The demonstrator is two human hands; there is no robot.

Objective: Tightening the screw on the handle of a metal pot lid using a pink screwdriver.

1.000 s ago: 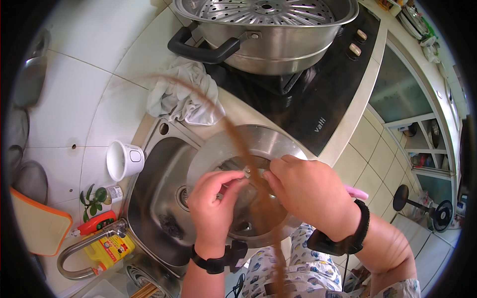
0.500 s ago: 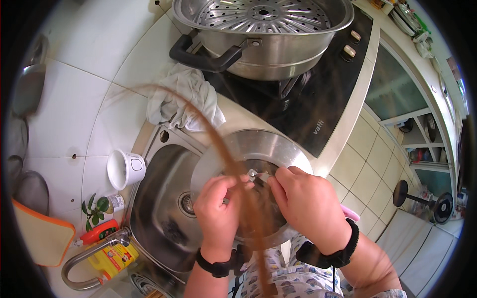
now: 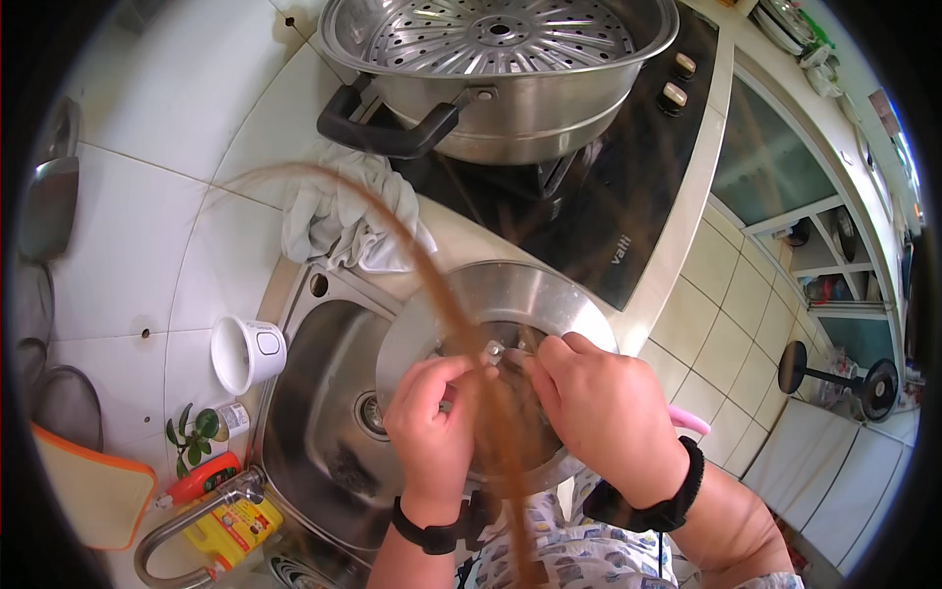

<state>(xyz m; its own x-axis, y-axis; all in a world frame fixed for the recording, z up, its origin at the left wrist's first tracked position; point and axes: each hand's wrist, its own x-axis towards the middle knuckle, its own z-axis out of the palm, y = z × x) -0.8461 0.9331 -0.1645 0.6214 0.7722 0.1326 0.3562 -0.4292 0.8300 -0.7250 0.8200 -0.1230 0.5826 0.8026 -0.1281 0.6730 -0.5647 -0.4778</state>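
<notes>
A wide-rimmed steel bowl (image 3: 520, 285) rests over the right part of the steel sink (image 3: 319, 383). Above its middle, my left hand (image 3: 427, 422) pinches at a small pale, shiny piece (image 3: 495, 351) that I cannot make out. My right hand (image 3: 608, 412) is closed just right of it, thumb and finger pressed toward the same piece; what it holds is too small to name. A blurred brown strand (image 3: 446, 304) hangs in front of the camera, hiding part of my left hand's fingertips and the bowl.
Behind are a steel steamer pot (image 3: 505, 118) on the black hob (image 3: 608, 206) and a crumpled white cloth (image 3: 334, 226). Left of the sink are a white tub (image 3: 245, 358), faucet (image 3: 157, 555), yellow bottle (image 3: 231, 530) and board (image 3: 88, 481). Shelves (image 3: 834, 275) and tiled floor (image 3: 706, 363) lie right.
The whole scene sits somewhat lower in the view. Both hands stay pinched together over the bowl, with small shifts of the fingers around the piece.
</notes>
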